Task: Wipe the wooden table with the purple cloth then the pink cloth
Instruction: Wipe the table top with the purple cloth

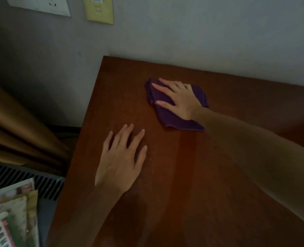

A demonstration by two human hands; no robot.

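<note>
The wooden table (192, 175) carries everything. Near its far edge lies the purple cloth (172, 114), pressed under the flat, straight-fingered right hand (180, 100) — unclenched, so it may slip out. The left hand (122, 157) rests flat nearer, holding nothing.

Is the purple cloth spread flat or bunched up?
Bunched: the purple cloth shows folds under the flat right hand.

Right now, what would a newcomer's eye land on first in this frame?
First the purple cloth, lying crumpled on the far part of the wooden table near the wall, with the right hand pressed flat on it, fingers spread. Next the left hand, resting open on the bare wood nearer the table's left edge. No pink cloth is in view.
</note>
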